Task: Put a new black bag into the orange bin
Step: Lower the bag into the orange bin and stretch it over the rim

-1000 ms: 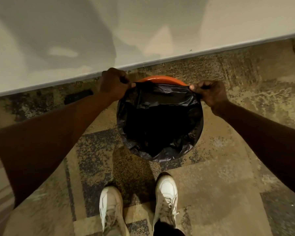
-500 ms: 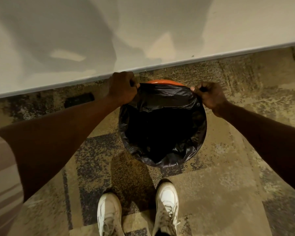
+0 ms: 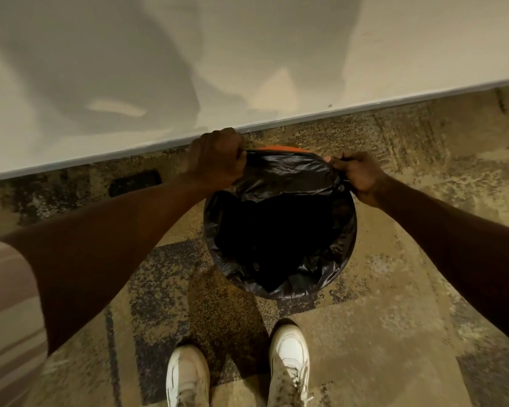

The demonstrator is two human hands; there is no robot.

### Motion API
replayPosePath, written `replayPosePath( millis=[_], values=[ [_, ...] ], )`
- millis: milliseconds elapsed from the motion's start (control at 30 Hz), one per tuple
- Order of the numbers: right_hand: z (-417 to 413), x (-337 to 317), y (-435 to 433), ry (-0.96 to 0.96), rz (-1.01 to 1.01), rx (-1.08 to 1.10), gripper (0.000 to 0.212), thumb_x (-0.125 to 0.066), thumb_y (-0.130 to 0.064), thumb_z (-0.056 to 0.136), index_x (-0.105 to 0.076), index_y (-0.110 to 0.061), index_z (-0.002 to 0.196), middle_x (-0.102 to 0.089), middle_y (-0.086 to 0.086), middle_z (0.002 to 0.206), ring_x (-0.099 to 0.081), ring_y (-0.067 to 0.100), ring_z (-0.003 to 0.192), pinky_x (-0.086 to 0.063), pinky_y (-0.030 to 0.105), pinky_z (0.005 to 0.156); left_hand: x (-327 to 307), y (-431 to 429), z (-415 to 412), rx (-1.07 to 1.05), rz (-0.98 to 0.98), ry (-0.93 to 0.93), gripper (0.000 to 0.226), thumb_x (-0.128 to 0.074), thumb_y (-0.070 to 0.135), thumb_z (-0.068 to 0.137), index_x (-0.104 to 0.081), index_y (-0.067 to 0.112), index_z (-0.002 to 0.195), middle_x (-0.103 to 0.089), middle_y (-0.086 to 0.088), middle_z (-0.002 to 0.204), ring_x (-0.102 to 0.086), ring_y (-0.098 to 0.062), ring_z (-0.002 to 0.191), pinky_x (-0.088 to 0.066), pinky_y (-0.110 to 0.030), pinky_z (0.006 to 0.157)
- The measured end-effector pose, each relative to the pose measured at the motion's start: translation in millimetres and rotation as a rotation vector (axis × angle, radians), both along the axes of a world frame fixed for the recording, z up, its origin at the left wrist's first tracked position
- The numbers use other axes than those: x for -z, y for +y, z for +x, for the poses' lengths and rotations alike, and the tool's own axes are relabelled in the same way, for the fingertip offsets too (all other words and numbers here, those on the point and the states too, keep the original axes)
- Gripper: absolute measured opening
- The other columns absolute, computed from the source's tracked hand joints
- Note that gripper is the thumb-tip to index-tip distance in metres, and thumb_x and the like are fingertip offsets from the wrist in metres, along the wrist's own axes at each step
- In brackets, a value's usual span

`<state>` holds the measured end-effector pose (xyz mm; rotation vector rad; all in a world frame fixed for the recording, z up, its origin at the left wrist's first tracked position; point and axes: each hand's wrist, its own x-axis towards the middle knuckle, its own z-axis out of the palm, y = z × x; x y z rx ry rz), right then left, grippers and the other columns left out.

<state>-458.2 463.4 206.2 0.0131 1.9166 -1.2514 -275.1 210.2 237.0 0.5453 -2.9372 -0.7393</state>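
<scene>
A black plastic bag (image 3: 279, 230) lines the round orange bin (image 3: 279, 148), which stands on the carpet in front of me. The bag's edge is folded over the near and side rim. Only a thin orange strip of the far rim shows. My left hand (image 3: 215, 160) grips the bag's far edge at the left. My right hand (image 3: 357, 174) pinches the same edge at the right. The far edge is stretched between both hands over the bin's back rim.
A pale wall with a grey baseboard (image 3: 365, 105) runs just behind the bin. A dark rectangular patch (image 3: 134, 182) lies on the carpet to the left. My two white shoes (image 3: 288, 362) stand close in front of the bin.
Both hands have carried the bag's far edge further back towards the wall. The orange rim strip has shrunk as the bag covers more of it.
</scene>
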Motion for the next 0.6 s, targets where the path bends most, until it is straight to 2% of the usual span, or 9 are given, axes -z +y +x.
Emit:
replayPosePath(
  millis=[100,200,300,400,500,567,600],
  values=[
    [3,-3,-1,-0.054,-0.006,0.008,0.028,-0.063,-0.011,0.103,-0.067,-0.006,0.076,-0.069,0.01,0.078,-0.069,0.015,0.06,-0.054,0.021,0.051,1,3,-1,0.047,-0.022,-0.003,0.03,-0.052,0.023,0.093,-0.068,-0.001,0.087,-0.067,-0.023,0.094,-0.066,-0.044,0.084,-0.051,-0.05,0.074],
    [3,-1,2,-0.048,-0.02,0.029,0.028,-0.064,-0.012,0.103,-0.067,-0.006,0.075,-0.068,0.01,0.076,-0.068,0.012,0.054,-0.049,0.02,0.043,1,7,-3,0.01,0.004,-0.018,0.034,-0.047,0.025,0.091,-0.068,-0.003,0.09,-0.068,-0.026,0.095,-0.065,-0.044,0.087,-0.049,-0.05,0.077],
    [3,2,6,-0.067,-0.046,-0.001,0.027,-0.065,-0.015,0.103,-0.071,-0.005,0.078,-0.072,0.011,0.077,-0.07,0.018,0.061,-0.056,0.024,0.051,0,8,-4,-0.041,0.104,-0.021,0.035,-0.046,0.023,0.09,-0.067,-0.005,0.092,-0.068,-0.028,0.095,-0.064,-0.044,0.09,-0.047,-0.048,0.078],
    [-2,6,6,-0.087,-0.002,-0.039,0.033,-0.061,-0.016,0.105,-0.078,-0.007,0.078,-0.077,0.013,0.083,-0.073,0.022,0.068,-0.059,0.028,0.06,-6,3,-9,-0.159,0.222,-0.11,0.033,-0.049,0.029,0.083,-0.07,0.003,0.087,-0.074,-0.02,0.092,-0.068,-0.039,0.09,-0.055,-0.047,0.08],
    [-9,10,3,-0.113,0.032,-0.064,0.032,-0.058,-0.013,0.105,-0.08,-0.005,0.084,-0.079,0.014,0.089,-0.075,0.024,0.074,-0.062,0.032,0.068,-5,-5,-17,-0.138,0.283,-0.212,0.027,-0.053,0.022,0.088,-0.068,0.0,0.085,-0.072,-0.022,0.088,-0.065,-0.034,0.082,-0.053,-0.045,0.073],
    [-12,11,0,-0.153,0.069,-0.061,0.03,-0.058,-0.01,0.104,-0.079,-0.003,0.084,-0.08,0.015,0.09,-0.076,0.025,0.076,-0.062,0.033,0.068,-2,-9,-22,-0.122,0.309,-0.3,0.021,-0.055,0.019,0.094,-0.063,0.004,0.081,-0.066,-0.021,0.086,-0.06,-0.031,0.081,-0.046,-0.04,0.069],
    [-13,11,-3,-0.169,0.093,-0.055,0.03,-0.059,-0.009,0.103,-0.079,-0.003,0.083,-0.08,0.015,0.088,-0.076,0.024,0.073,-0.062,0.031,0.064,0,-10,-25,-0.131,0.324,-0.342,0.022,-0.055,0.02,0.096,-0.064,0.005,0.083,-0.066,-0.021,0.091,-0.062,-0.033,0.087,-0.045,-0.04,0.071]
  ],
)
